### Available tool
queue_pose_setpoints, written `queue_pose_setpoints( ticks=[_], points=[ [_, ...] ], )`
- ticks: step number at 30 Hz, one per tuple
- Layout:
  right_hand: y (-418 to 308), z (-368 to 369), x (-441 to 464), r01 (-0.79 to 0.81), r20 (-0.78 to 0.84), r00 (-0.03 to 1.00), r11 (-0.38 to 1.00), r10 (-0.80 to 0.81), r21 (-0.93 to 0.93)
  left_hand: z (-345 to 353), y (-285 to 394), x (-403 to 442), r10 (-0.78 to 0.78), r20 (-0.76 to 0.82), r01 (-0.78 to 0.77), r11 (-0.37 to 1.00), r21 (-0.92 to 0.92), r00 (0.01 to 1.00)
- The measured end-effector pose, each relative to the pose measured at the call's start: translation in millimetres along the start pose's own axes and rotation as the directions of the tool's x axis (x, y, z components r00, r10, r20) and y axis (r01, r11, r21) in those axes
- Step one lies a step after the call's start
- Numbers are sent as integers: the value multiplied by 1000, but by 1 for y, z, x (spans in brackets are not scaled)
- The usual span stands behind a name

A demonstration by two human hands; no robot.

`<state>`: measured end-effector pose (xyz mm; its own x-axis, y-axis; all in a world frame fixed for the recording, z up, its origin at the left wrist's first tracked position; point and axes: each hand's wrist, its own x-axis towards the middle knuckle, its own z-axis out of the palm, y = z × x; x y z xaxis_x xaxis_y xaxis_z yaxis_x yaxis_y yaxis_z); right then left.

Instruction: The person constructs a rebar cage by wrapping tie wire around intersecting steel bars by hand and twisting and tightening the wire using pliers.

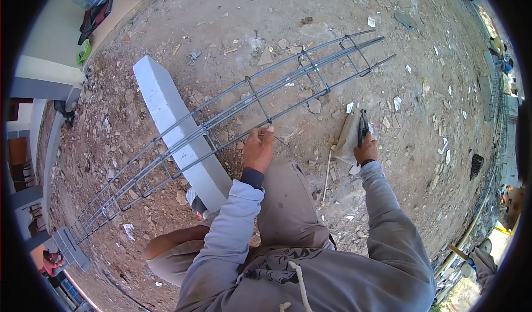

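Observation:
A long rebar cage (256,98) of thin steel bars and square stirrups runs diagonally across the ground. My left hand (259,148) is closed, its fingertips pinching at the cage's near bar beside a stirrup corner. Whether a tie wire is also between those fingers, I cannot tell. Under the cage lies a pale grey block-like beam (160,90), propping it up. Off to the right, my right hand (366,148) is wrapped around dark pliers (363,125), which point away from me. The pliers are over or against a small rough block (347,137).
A thin stick (327,173) lies between my knee and the small block. Stones and pale scraps litter the dirt ground (221,40). Another grey block (71,248) supports the cage's far left end. A person in red (51,261) is at the lower left.

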<state>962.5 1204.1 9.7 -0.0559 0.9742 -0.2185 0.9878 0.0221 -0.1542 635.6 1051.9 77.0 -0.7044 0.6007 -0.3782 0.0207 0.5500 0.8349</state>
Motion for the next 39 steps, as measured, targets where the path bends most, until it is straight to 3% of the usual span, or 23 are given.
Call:
queue_pose_setpoints(
  ticks=[1, 4, 5, 7, 9, 11, 13, 14, 17, 21, 27, 30, 33, 39],
  points=[
    [-2, -4, 5, 12, -37, 999, 1000, -13, -29, 6, -6, 3, -13, 28, 13, 1000, 6, 1000],
    [-23, -39, 16, -391, 329, 904, 841, 275, 374, 17, -12, 1, -47, 185, 124, 895, -429, 982],
    [-39, -55, 1, -400, 368, 903, 750, 223, 527, 17, -11, -2, -90, 212, 185, 854, -486, 973],
    [-56, -63, -14, -178, 247, 967, 872, 68, 456, 14, 2, -3, -147, 269, 285, 750, -597, 952],
    [-81, -87, -33, 16, 212, 968, 881, -131, 473, 13, 2, -3, -164, 287, 316, 697, -644, 944],
    [-118, -119, -48, -169, 489, 854, 794, -177, 583, 13, 0, -4, -185, 307, 352, 637, -686, 934],
    [-143, -135, -51, -393, 731, 644, 723, -224, 568, 15, -1, -4, -201, 326, 381, 573, -726, 924],
    [-158, -141, -57, -344, 748, 616, 771, -245, 536, 15, -3, -2, -188, 336, 381, 562, -734, 923],
    [-184, -144, -65, 55, 683, 612, 883, -400, 467, 17, -8, 0, -178, 343, 383, 533, -755, 922],
    [-214, -162, -74, 480, 570, 673, 865, -471, 148, 19, -6, -2, -184, 319, 367, 525, -768, 930],
    [-220, -162, -78, 649, 539, 675, 753, -504, -108, 18, -14, -3, -148, 312, 343, 514, -786, 938],
    [-227, -163, -81, 675, 545, 663, 725, -513, -139, 15, -16, -3, -102, 311, 317, 519, -794, 945],
    [-239, -166, -89, 692, 530, 698, 644, -482, -326, 13, -17, -4, -96, 317, 321, 503, -803, 944],
    [-236, -152, -85, 694, 520, 707, 611, -478, -382, 16, -20, -5, -98, 328, 334, 473, -815, 940]
  ],
)
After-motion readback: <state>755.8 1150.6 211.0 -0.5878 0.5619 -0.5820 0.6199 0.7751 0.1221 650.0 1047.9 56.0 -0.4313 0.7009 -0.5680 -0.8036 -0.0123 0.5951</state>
